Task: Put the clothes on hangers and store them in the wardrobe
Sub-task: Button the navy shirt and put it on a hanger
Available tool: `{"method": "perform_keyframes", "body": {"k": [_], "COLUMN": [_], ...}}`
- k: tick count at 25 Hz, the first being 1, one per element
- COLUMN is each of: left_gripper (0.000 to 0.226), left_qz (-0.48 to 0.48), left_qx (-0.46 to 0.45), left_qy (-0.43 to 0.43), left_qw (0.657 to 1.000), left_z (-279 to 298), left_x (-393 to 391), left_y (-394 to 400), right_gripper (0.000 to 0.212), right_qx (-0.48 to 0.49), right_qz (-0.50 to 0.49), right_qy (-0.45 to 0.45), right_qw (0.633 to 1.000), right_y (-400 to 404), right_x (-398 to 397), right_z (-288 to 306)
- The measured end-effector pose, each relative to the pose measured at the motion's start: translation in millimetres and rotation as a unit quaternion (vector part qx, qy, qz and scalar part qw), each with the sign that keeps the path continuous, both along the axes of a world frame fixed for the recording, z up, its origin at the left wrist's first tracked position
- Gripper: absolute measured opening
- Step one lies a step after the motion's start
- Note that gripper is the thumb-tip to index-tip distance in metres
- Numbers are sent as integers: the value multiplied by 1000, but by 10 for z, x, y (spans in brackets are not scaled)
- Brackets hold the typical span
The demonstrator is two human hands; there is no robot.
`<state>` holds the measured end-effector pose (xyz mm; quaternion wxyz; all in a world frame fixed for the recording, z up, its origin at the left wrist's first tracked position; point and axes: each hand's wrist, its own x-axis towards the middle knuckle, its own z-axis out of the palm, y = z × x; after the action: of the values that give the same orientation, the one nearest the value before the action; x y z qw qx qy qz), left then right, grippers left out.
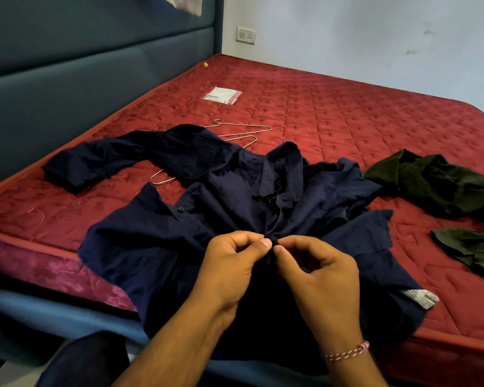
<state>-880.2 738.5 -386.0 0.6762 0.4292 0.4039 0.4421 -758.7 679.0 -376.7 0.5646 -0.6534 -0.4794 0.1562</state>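
Navy shirt: spread on the red mattress, front up. Your left hand and right hand pinch its front placket, thumbs nearly touching, possibly at a button. Wire hangers: behind the shirt, partly covered. Dark green garment: right, crumpled.

The navy shirt is thin, matt woven cloth, creased all over. The olive garment is a duller, heavier-looking cloth. The wire hangers are bare metal with a pale sheen. The red mattress has quilted, slightly glossy fabric. The packet looks like shiny plastic. The headboard is smooth matt blue upholstery.
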Motion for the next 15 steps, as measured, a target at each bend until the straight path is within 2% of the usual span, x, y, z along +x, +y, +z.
{"method": "perform_keyframes", "body": {"k": [3,8,12,15], "left_gripper": [11,7,6,7], "left_qz": [35,74,85,108], "left_qx": [152,347,379,397], "left_qy": [138,295,359,394], "left_qw": [978,887,849,822], "left_z": [-39,-58,-80,-68], "left_x": [8,15,27,41], "left_y": [-7,34,28,11], "right_gripper": [13,14,9,10], "right_qx": [-38,-47,-65,-55], "right_qz": [-7,-29,-18,-45], "right_qy": [-79,-159,-265,-329], "right_qw": [996,986,962,942], "right_y": [15,55,61,73], "right_x": [26,87,111,61], "right_z": [123,165,162,173]}}
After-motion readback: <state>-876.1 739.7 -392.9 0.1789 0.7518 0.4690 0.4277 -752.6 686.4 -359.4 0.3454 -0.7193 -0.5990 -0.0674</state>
